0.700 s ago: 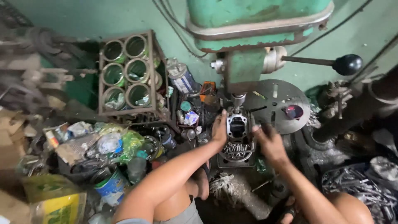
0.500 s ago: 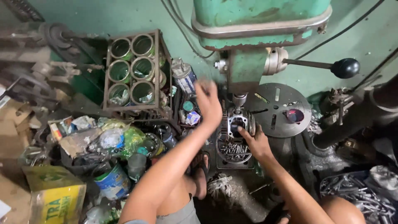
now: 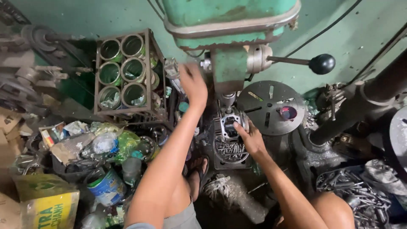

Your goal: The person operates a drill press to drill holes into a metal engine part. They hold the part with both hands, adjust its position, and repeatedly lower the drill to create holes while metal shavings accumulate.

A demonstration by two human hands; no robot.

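Nearest, the right hand rests on the metal cylinder part, fingers curled against its right side, holding it under the drill spindle. Farther and to the left, the left hand hovers blurred, fingers loosely spread, empty, beside the green drill press head.

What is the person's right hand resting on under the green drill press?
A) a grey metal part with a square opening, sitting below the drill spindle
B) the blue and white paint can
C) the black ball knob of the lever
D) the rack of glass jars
A: the right hand grips the edge of the grey metal part directly under the spindle, while the black ball knob sticks out untouched to the side.
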